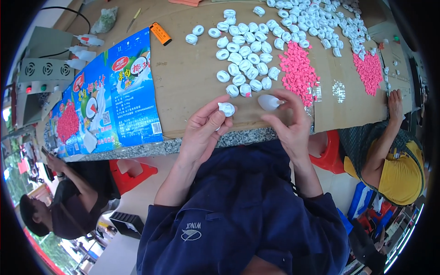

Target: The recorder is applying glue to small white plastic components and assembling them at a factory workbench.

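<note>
Left hand (204,130) pinches a small white plastic piece (226,108) between thumb and fingertips at the table's near edge; right hand (288,121) grips a white oval shell (268,101) just beside it. By the look of it, a good batch is done: neat rows of finished white rings (245,62) sit ahead, with a looser heap (316,18) farther back, and pink bits (298,71) left in a pile. A flattened blue printed carton (114,96) lies left, an orange lighter (160,33) beyond it.
</note>
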A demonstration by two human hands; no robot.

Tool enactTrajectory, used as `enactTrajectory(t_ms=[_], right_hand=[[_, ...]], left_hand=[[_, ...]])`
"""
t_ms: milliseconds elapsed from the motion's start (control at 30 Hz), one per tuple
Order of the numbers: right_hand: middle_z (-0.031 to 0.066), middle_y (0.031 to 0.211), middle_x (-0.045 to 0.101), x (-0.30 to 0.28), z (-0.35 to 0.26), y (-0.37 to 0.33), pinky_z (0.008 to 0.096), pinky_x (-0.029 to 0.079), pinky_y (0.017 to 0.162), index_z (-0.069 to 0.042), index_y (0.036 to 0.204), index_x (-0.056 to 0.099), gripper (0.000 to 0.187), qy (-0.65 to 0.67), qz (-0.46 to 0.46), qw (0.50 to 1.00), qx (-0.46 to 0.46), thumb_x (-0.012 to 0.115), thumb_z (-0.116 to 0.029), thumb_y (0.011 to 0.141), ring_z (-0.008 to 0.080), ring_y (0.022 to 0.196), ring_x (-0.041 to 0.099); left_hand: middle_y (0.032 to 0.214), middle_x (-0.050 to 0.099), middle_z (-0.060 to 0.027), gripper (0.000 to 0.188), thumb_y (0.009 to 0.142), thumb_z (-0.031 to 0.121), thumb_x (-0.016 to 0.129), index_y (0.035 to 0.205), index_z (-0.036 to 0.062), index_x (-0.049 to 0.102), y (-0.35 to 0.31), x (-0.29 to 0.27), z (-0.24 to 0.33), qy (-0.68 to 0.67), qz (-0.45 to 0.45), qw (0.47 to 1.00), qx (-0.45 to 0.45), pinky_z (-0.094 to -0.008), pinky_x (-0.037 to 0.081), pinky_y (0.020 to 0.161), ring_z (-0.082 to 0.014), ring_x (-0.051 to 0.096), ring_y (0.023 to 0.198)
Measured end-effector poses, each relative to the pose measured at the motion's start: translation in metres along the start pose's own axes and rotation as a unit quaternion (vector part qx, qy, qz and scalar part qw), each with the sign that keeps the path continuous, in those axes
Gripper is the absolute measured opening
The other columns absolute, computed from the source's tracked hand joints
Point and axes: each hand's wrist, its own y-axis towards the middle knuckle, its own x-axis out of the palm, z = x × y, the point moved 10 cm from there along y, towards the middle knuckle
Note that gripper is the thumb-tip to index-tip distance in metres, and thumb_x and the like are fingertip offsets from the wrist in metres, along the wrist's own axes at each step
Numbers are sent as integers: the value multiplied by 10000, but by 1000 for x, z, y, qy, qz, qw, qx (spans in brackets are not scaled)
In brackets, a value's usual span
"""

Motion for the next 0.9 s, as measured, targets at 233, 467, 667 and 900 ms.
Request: enactTrajectory(t_ms=[233,467,667,900], right_hand=[[44,948,614,-10,-72,87,225,411,716,-13,1030,595,263,-88,-30,988,-127,634,-65,776,107,789,512],[119,834,621,171,-66,238,261,455,637,33,976,593,241,-360,-129,869,-314,577,-158,830,138,720,590],[186,1027,606,239,-35,299,388,505,775,-14,957,619,191,-400,-173,888,-147,503,-105,837,305,957,596],[91,834,653,140,-140,205,268,474,632,-12,908,605,198,-92,-262,941,-195,593,-191,823,196,655,598]], left_hand=[[1011,595,-122,340,900,123,529,1228,39,495,-10,-26,23,-26,16,999,43,-219,379,587,-116,501,718],[984,603,-55,281,893,98,542,1167,38,526,-9,-39,43,-77,29,994,74,-209,372,581,-102,521,721],[979,590,-84,296,911,146,516,1186,36,511,-5,-44,55,-110,43,990,79,-218,376,581,-112,516,714],[986,578,-103,340,917,202,507,1214,38,491,-5,-36,52,-128,4,989,71,-223,399,604,-121,519,740]])
